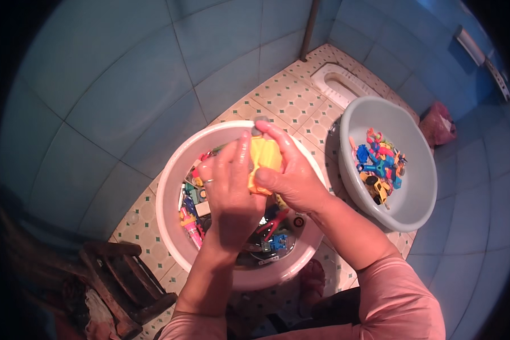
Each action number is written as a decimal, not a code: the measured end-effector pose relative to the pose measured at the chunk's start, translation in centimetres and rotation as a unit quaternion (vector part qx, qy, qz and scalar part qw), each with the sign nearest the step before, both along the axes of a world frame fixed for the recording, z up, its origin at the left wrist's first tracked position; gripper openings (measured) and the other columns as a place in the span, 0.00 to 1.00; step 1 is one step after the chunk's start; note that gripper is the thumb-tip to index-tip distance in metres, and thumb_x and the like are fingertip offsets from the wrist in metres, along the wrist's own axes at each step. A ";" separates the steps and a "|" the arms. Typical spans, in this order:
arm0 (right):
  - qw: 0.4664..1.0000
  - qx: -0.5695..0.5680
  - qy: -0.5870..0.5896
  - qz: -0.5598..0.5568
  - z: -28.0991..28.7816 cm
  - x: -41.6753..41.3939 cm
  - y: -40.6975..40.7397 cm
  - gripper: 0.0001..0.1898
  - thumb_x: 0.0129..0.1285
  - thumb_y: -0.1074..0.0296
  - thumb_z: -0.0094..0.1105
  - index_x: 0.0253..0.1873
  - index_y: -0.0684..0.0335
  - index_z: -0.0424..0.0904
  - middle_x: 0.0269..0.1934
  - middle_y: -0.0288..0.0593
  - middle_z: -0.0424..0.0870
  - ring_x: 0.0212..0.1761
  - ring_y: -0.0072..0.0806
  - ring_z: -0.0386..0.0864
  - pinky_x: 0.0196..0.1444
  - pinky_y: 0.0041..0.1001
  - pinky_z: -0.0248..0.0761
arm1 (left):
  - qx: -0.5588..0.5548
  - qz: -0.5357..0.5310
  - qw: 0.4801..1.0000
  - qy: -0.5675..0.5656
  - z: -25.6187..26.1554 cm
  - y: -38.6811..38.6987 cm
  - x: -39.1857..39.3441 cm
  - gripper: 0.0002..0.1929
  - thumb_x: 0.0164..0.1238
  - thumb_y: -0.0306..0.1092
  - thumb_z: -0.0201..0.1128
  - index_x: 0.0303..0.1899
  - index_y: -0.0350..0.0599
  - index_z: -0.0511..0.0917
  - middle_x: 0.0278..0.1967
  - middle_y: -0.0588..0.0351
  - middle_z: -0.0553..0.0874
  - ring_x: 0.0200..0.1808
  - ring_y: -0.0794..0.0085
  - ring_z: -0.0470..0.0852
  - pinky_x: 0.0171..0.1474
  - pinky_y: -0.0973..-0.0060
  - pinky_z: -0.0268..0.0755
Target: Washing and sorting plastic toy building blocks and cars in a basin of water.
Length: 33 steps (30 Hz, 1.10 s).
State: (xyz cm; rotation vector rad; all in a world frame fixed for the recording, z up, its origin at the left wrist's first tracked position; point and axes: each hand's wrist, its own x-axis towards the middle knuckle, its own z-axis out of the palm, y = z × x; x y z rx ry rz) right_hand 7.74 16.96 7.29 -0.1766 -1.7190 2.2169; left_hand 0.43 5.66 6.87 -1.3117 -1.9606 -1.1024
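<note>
Above a pink plastic basin (170, 170) my right hand (293, 174) grips a yellow plastic toy (265, 159), its thumb across the toy's lower part. My left hand (233, 182), with a ring on one finger, lies against the toy's left side, fingers pointing up; whether it grips the toy is hidden. Something grey (261, 120) shows at the right fingertips. Water and many toys lie in the basin, among them a pink and yellow toy (190, 227), a red figure (275, 222), a blue piece (279, 242) and a small black wheel (298, 222).
To the right stands a grey plastic basin (420, 187) with a heap of colourful toys (380, 163). Behind it are a squat toilet (340, 85) and a pink bag (437, 123). A dark wooden stool (123, 280) is at the lower left. Blue tiled walls (123, 106) enclose the tiled floor.
</note>
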 end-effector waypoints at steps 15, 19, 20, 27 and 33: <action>0.985 -0.039 0.020 0.168 4.0 2.1 2.1 0.47 0.42 0.77 0.74 0.68 0.61 0.55 0.61 0.41 0.64 0.65 0.29 0.62 0.67 0.30 0.56 | -0.009 -0.354 0.829 -0.434 1.1 -1.4 -0.5 0.53 0.45 0.34 0.76 0.69 0.33 0.46 0.62 0.46 0.66 0.63 0.65 0.68 0.65 0.69 0.58; 0.989 0.091 0.053 0.103 2.4 1.6 2.3 0.42 0.46 0.79 0.69 0.67 0.62 0.56 0.60 0.42 0.66 0.63 0.29 0.64 0.63 0.29 0.62 | -0.034 -0.330 0.826 -0.456 0.3 -1.0 -0.3 0.51 0.51 0.37 0.73 0.69 0.31 0.44 0.62 0.46 0.67 0.62 0.65 0.68 0.64 0.71 0.60; 0.979 0.169 0.080 0.085 2.2 1.5 2.3 0.38 0.50 0.83 0.65 0.66 0.64 0.56 0.59 0.43 0.66 0.62 0.29 0.66 0.59 0.27 0.69 | -0.035 -0.331 0.825 -0.457 0.3 -1.0 -0.2 0.51 0.51 0.37 0.73 0.69 0.31 0.44 0.62 0.46 0.67 0.62 0.65 0.68 0.64 0.71 0.60; 0.991 0.009 0.129 -0.025 0.4 1.2 -0.1 0.32 0.62 0.74 0.58 0.69 0.66 0.54 0.60 0.49 0.67 0.63 0.30 0.66 0.64 0.29 0.61 | 0.048 -0.316 0.824 -0.467 1.2 -0.5 0.4 0.49 0.51 0.24 0.65 0.70 0.34 0.38 0.62 0.47 0.66 0.62 0.65 0.68 0.64 0.71 0.60; 0.984 0.141 0.111 0.004 -0.3 1.2 0.9 0.26 0.69 0.67 0.49 0.68 0.67 0.56 0.61 0.46 0.66 0.62 0.28 0.65 0.62 0.27 0.60 | 0.143 -0.344 0.756 -0.539 1.0 -0.3 1.4 0.47 0.54 0.25 0.59 0.69 0.34 0.35 0.62 0.47 0.65 0.61 0.66 0.68 0.63 0.71 0.60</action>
